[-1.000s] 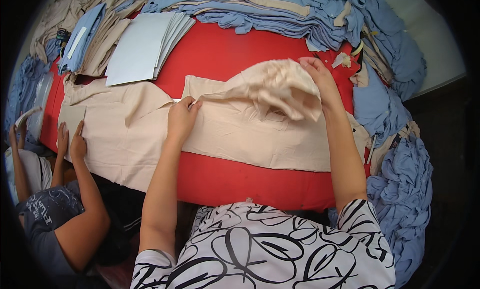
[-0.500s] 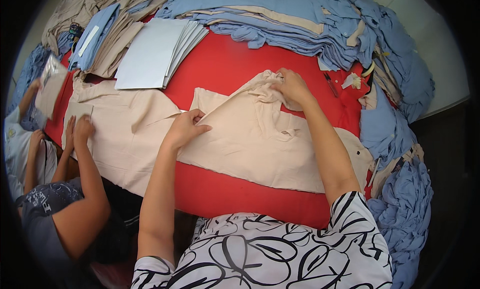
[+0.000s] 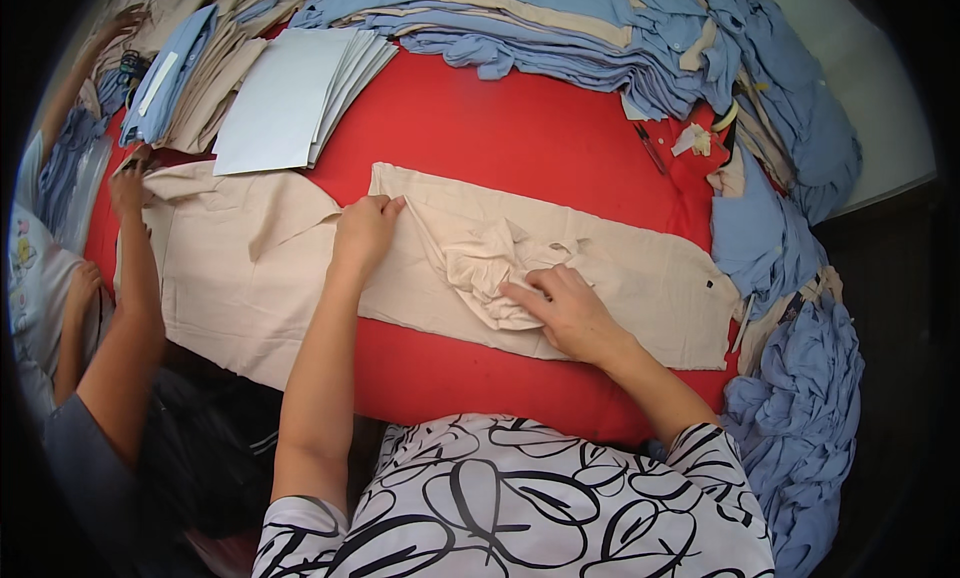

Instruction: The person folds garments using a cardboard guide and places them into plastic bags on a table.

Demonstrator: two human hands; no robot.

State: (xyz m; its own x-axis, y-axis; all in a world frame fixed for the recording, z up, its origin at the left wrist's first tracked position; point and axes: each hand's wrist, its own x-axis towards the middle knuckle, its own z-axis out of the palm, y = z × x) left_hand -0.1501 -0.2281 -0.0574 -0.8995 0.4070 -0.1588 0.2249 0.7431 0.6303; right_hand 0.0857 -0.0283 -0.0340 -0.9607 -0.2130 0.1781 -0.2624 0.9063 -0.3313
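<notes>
A beige garment [image 3: 640, 268] lies spread over the red tabletop in front of me, with a crumpled bunch of its cloth near the middle. My left hand [image 3: 368, 233] is closed, pinching the cloth toward its upper left end. On the lower right side of the bunch rests my right hand [image 3: 572, 316], thumb and fingers apart against the folds. A small dark spot shows at the garment's right end. Left of my left hand, another beige garment [image 3: 240, 278] is laid out flat, meeting or overlapping mine.
Blue and beige garments [image 3: 560, 48] are piled along the far edge, and more blue cloth [image 3: 800, 408] heaps at right. White sheets [image 3: 285, 103] lie at the back left beside folded clothes [image 3: 170, 78]. A dark pen-like tool [image 3: 650, 148] lies far right. Co-workers' arms [image 3: 125, 338] reach in from the left.
My right hand has come down and toward me, lowering the lifted cloth into a bunch. My left hand has moved slightly up and left. A co-worker's arm has reached toward the far left pile.
</notes>
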